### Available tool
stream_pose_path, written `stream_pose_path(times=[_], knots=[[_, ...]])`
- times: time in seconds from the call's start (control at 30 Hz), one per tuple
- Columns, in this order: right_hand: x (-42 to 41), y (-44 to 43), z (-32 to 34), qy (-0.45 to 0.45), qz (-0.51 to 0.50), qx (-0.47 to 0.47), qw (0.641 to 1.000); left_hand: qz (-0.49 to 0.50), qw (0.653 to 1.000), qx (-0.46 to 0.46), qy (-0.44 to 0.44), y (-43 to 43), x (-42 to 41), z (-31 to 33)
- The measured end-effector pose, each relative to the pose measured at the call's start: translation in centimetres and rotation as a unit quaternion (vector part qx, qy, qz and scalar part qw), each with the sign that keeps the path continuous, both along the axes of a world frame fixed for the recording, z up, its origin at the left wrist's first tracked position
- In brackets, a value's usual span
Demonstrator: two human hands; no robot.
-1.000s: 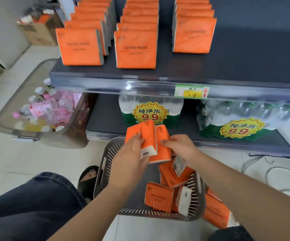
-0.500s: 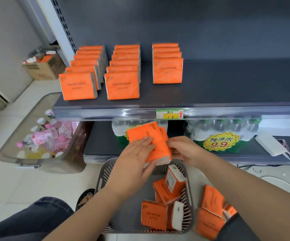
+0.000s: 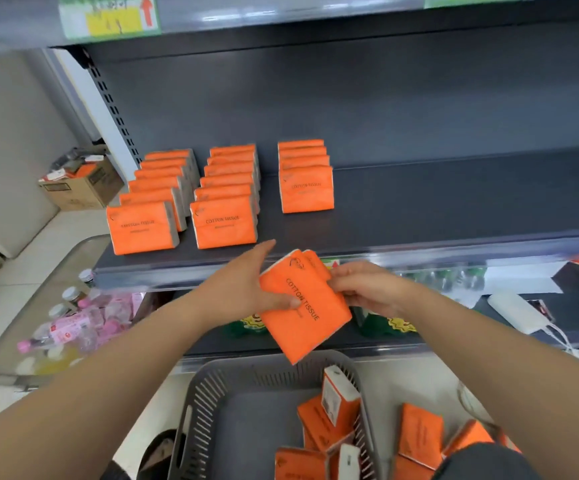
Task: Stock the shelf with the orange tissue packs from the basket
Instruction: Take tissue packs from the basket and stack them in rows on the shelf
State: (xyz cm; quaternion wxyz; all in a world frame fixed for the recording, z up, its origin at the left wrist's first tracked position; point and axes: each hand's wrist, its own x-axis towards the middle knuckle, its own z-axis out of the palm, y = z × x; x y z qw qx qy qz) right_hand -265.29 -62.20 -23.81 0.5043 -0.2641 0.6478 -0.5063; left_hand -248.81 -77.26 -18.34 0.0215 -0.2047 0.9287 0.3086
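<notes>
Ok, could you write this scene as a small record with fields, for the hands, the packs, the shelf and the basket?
left hand: grips held packs, thumb on front face
right hand: pinches their right edge
held packs: two, orange, tilted, before the shelf edge
shelf: three rows of standing packs; right row shortest
basket: grey, below the hands, loose packs inside

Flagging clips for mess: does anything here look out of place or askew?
Yes. Several orange packs lie outside the basket, to its right, tipped at angles. On the shelf the rows stand straight. The pack gripped by left hand and right hand is tilted, not yet shelved.
</notes>
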Motion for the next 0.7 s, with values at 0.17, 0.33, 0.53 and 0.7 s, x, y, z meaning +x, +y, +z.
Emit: stream_pose_path(times=[0.17,0.33,0.53,0.7], knots=[[-1.8,-0.6,3.0,0.040,0.047,-0.015,0.998,-0.007,0.986,0.160,-0.035,-1.9,-1.8,0.7],[-3.0,-1.6,5.7,0.087,0.011,-0.031,0.996,0.051,0.954,0.291,0.047,-2.2,-3.3,0.9],[-4.4,-2.0,7.2,0.047,-0.089,-0.118,0.988,0.169,0.921,0.307,0.170,-2.5,-6.2,0.1],[-5.3,-3.0,4.8,-0.050,-0.127,-0.123,0.983,0.209,0.879,0.346,0.251,-2.3,-8.8,-1.1]])
